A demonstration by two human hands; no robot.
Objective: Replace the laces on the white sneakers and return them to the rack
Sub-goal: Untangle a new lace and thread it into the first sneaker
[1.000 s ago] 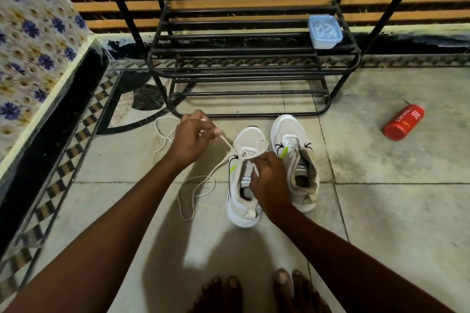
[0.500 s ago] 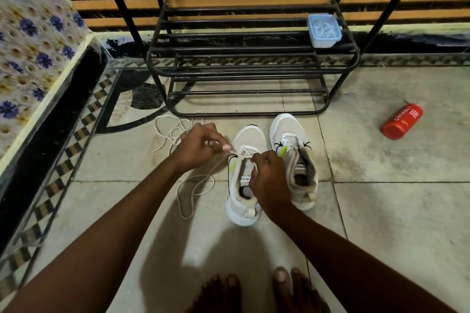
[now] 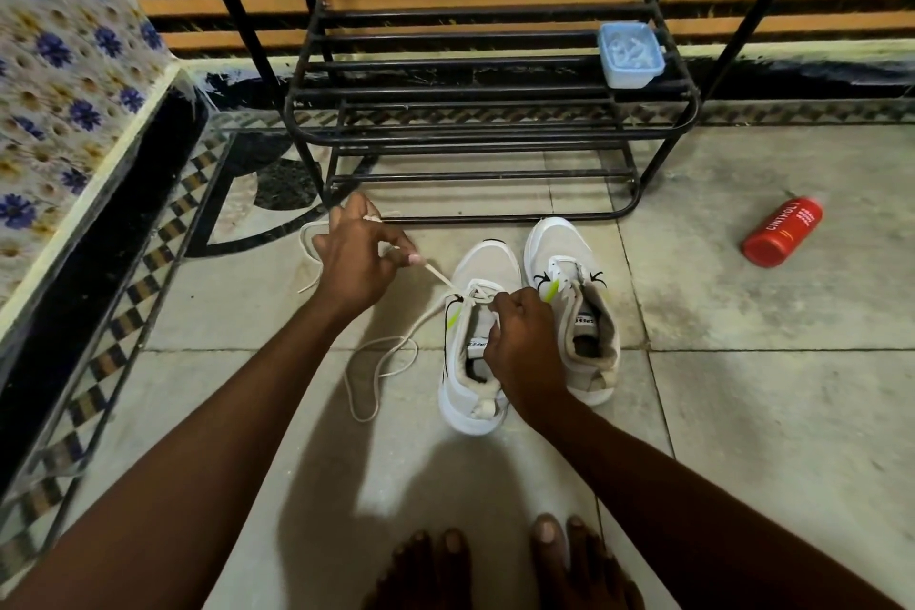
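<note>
Two white sneakers stand side by side on the tiled floor in front of the black metal rack. The left sneaker has a cream lace threaded through its lowest eyelets. My left hand pinches one end of that lace and holds it taut up and to the left of the shoe. My right hand grips the upper edge of the left sneaker near its tongue. The right sneaker has no lace that I can see. Slack lace loops on the floor left of the shoe.
A red bottle lies on the floor to the right. A pale blue plastic tub sits on a rack shelf at the right. A floral-covered ledge runs along the left. My bare toes show at the bottom edge.
My left hand came in towards the shoe, then drew back up and left, pulling the lace taut through the eyelet. My right hand stayed on the left sneaker.
</note>
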